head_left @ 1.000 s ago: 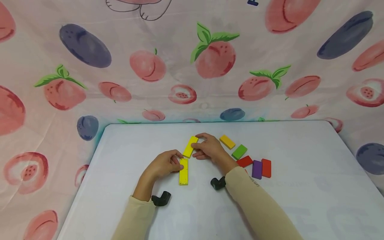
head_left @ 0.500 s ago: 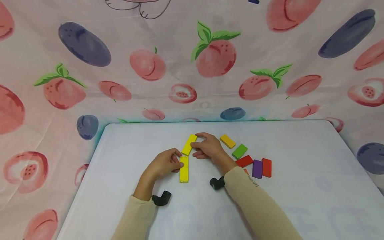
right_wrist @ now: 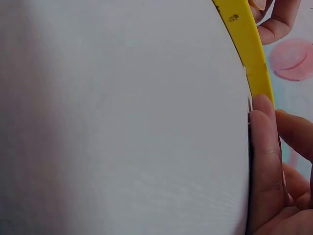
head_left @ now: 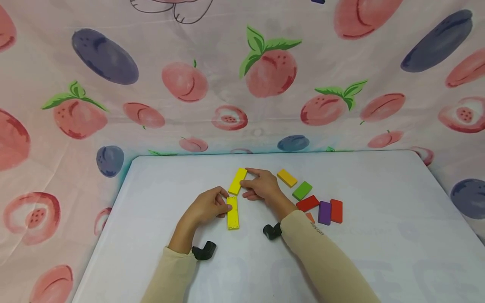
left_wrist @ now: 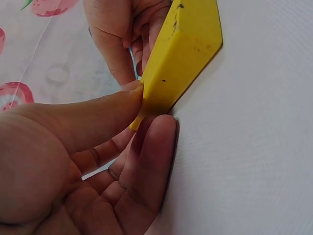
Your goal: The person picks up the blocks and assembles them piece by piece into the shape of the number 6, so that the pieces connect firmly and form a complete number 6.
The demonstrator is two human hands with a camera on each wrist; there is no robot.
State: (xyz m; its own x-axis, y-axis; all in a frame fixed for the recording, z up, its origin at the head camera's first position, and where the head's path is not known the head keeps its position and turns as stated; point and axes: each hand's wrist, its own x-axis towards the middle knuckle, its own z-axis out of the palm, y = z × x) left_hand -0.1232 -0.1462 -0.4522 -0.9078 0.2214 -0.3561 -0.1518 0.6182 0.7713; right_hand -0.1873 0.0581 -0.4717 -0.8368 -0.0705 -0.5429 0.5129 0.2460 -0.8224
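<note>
Two flat yellow blocks lie nearly end to end on the white table, the far one tilted to the right. My left hand (head_left: 207, 206) pinches the near yellow block (head_left: 233, 219) by its left side and far end, thumb on its edge. Dark specks mark this block in the left wrist view. My right hand (head_left: 263, 185) holds the far yellow block (head_left: 238, 181) from the right, thumb and forefinger against it. In the right wrist view, fingers (right_wrist: 266, 156) cover part of the yellow strip, and the seam between the blocks shows.
Right of my right hand lie an orange-yellow block (head_left: 286, 178), a green block (head_left: 302, 190), a red block (head_left: 307, 203), a purple block (head_left: 324, 213) and another red block (head_left: 336, 211). An orange piece (head_left: 310, 217) is partly hidden by my sleeve. A fruit-patterned cloth (head_left: 257, 118) hangs behind the table.
Both yellow blocks have slid slightly away from me, the far one also a little left. My hands stay on them. The other blocks keep their places.
</note>
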